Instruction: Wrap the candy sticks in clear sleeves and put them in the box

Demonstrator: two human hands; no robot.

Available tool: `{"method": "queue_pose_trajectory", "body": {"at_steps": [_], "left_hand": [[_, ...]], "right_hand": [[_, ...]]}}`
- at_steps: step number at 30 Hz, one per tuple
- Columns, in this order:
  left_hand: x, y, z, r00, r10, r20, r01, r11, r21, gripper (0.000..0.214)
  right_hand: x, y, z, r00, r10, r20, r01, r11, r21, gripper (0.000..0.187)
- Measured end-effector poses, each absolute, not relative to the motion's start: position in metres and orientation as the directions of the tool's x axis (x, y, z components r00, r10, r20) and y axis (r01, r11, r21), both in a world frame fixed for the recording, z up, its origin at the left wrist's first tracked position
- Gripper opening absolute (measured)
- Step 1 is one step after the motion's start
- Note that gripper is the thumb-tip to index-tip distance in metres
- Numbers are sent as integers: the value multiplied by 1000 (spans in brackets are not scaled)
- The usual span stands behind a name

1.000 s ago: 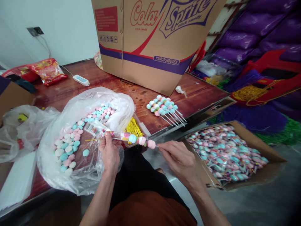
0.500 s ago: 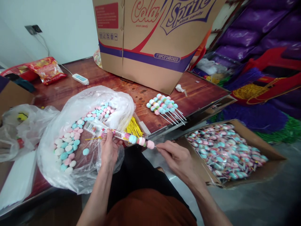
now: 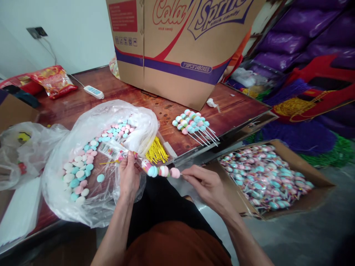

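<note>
While both hands grip it, candy skewer [image 3: 163,171] (half-sleeved), over lap

Left hand [image 3: 129,176]: at 9 o'clock of the right, back to the camera, fingers curled shut in a pinch at 12 o'clock.
Right hand [image 3: 206,186]: palm down, thumb and forefinger pinched together, pointing to 9 o'clock.
Forearms: bare, rising from 6 o'clock, converging toward the hands.

Bright even indoor light, soft shadows, wide-angle bending at edges, slight blur
</note>
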State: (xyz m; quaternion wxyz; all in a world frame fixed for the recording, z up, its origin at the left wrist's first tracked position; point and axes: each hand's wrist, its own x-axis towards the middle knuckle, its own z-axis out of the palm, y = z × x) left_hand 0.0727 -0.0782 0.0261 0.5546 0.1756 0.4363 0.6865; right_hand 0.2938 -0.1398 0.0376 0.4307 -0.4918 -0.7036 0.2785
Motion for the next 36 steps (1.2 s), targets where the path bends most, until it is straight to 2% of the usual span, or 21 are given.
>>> {"method": "queue_pose_trajectory", "body": {"at_steps": [6, 14, 22, 27, 31, 36], "left_hand": [[63, -75, 25, -381, 870, -314, -550, 60, 833, 43], [64, -76, 29, -409, 851, -329, -560, 50, 827, 40], [68, -76, 25, -445, 831, -333, -574, 20, 818, 41], [70, -78, 28, -481, 831, -281, -493, 9, 870, 39], [67, -78, 29, -504, 832, -232, -406, 8, 914, 38], [63, -77, 29, -472, 838, -273, -425, 55, 903, 41]], "right_hand": [[295, -139, 34, -75, 936, 343, 441, 340, -831, 17], [290, -142, 31, -1, 920, 393, 438, 353, -826, 14], [283, -145, 37, -60, 856, 513, 550, 458, -698, 15], [283, -146, 36, -92, 805, 586, 625, 505, -596, 20], [285, -147, 34, -57, 810, 584, 619, 488, -616, 23], [283, -147, 32, -46, 800, 598, 611, 497, -617, 23]]}}
